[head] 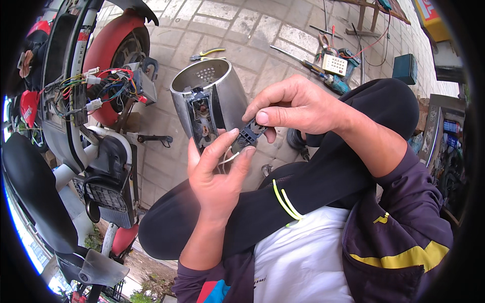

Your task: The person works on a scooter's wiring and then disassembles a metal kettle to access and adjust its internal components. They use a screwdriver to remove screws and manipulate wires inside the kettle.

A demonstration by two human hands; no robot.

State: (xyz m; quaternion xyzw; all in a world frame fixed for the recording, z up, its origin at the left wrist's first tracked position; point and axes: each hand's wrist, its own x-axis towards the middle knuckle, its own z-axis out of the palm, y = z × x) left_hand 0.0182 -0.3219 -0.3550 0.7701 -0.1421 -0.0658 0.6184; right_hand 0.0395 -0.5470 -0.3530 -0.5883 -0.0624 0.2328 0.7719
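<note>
A small black plastic switch-like part is held between my two hands. My left hand grips its lower left side with thumb and fingertips. My right hand pinches its upper right end. Pale wires run beside my left thumb; where they end is hidden. Just beyond stands a stainless steel electric kettle body, lidless, with a perforated patch in its wall. Its black handle faces me with the cover off, so the dirty inside shows. Some fingers of my left hand are behind the handle's lower end.
Pliers with yellow-black grips lie behind the kettle on the paving. An electric bike with exposed wiring stands at left. Right of the kettle lie a teal cordless drill, a screwdriver and a cream multi-button box.
</note>
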